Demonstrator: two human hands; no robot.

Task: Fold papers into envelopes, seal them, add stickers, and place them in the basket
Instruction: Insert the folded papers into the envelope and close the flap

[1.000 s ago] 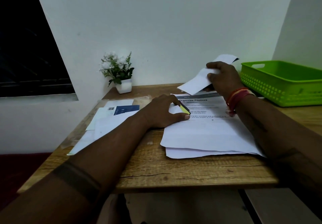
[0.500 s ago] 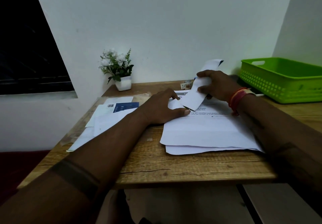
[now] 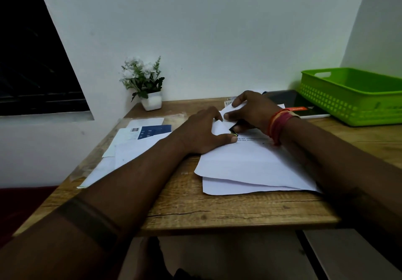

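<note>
Both hands meet over a small folded white paper [image 3: 219, 125] lying on the stack of white sheets [image 3: 250, 166] on the wooden desk [image 3: 217, 212]. The left hand [image 3: 202, 131] lies palm down, fingers spread and flat, thumb pressed onto the top sheet beside a small black-and-yellow piece [image 3: 233, 130] — what it is cannot be told. The right hand [image 3: 252, 110] arches over the far side of the folded paper, fingers curled down onto its edge, pinning it rather than lifting it. Red thread bands [image 3: 279, 123] circle the right wrist. The green basket [image 3: 352, 99] sits on the desk's far right, well apart from the hands. Envelopes and a blue-printed card [image 3: 155, 131] lie to the left; a potted white-flowered plant [image 3: 144, 81] stands by the wall.
</note>
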